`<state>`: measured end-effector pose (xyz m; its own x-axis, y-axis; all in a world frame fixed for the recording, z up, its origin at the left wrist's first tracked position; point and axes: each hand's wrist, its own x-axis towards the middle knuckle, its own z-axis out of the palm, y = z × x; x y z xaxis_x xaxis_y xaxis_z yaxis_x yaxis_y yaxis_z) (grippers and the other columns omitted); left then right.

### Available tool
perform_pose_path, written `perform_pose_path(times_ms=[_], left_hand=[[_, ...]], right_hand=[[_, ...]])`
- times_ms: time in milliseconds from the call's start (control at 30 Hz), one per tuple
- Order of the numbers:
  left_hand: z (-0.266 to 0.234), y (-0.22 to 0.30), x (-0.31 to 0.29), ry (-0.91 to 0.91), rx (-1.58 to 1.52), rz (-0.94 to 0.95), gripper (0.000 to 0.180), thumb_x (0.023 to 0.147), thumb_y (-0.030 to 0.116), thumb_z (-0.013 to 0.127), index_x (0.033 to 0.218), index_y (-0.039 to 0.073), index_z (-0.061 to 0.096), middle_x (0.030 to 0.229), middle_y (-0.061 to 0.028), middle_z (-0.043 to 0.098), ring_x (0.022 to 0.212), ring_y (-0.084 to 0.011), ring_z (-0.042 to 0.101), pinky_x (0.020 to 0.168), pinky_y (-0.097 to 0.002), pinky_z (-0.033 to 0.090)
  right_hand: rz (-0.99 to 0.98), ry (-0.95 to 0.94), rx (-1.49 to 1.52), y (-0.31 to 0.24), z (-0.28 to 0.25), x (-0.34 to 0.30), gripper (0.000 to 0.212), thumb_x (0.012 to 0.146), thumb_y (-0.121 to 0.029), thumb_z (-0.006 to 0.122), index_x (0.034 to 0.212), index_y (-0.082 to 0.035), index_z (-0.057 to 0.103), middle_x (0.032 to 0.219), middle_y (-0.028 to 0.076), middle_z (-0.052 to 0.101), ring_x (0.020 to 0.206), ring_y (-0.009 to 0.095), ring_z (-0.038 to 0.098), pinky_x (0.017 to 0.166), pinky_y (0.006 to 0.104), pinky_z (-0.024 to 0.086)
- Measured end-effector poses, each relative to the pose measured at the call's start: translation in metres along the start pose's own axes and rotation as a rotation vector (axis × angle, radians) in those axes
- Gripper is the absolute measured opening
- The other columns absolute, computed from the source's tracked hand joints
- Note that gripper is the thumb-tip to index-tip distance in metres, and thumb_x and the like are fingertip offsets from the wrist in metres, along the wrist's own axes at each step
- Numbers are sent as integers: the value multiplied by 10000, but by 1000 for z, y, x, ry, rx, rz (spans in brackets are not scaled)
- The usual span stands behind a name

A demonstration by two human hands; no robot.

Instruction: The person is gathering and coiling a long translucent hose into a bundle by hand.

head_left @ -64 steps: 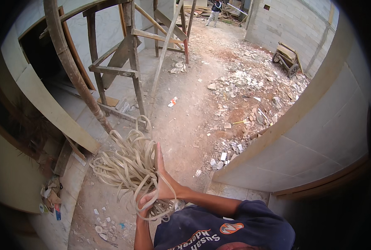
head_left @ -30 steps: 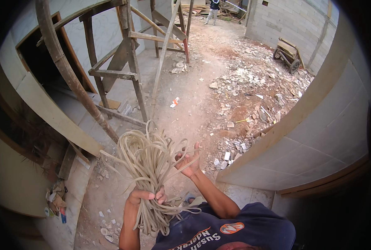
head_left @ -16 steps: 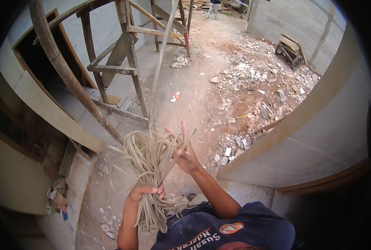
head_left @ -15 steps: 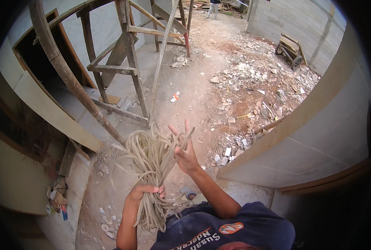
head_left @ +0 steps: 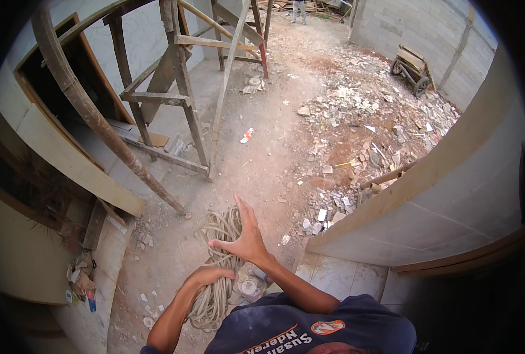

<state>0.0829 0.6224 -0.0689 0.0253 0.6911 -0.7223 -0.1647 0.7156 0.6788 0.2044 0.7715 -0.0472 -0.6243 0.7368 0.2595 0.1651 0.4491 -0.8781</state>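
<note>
A thick bundle of pale beige cord, looped many times, hangs in front of my body, slightly left of the middle. My left hand is closed round the bundle at its waist; loops spread above and below the grip. My right hand is beside the upper loops, on their right side. Its fingers stretch upward and its thumb points left across the cord, partly hiding it. Whether the right palm touches the loops I cannot tell.
Wooden scaffolding stands ahead on the left, with a leaning bamboo pole. Broken tile and rubble cover the ground at right, near a handcart. A low curved wall borders my right. A person stands far off.
The cord bundle has come down, its upper loops now gathered lower and narrower. My right hand has moved down and left against its side; my left hand still grips it.
</note>
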Motion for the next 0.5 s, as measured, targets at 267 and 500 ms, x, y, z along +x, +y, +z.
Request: perform_pose_path(times_ms=[267, 500], left_hand=[[0, -6, 5, 82, 221, 14, 429, 713, 98, 800, 1116, -16, 711, 1014, -113, 729, 1000, -216, 673, 912, -349, 522], [-13, -33, 10, 66, -38, -158, 305, 728, 100, 784, 1018, 11, 747, 982, -88, 739, 929, -172, 676, 825, -320, 533]], right_hand=[[74, -100, -8, 13, 14, -28, 1460, 604, -667, 899, 1629, -4, 100, 1588, 331, 225, 1479, 488, 269, 1215, 545, 254], [-123, -161, 162, 29, 13, -59, 1574, 583, -635, 932, 1611, 44, -48, 1601, 356, 130, 1504, 499, 194, 1225, 560, 225]])
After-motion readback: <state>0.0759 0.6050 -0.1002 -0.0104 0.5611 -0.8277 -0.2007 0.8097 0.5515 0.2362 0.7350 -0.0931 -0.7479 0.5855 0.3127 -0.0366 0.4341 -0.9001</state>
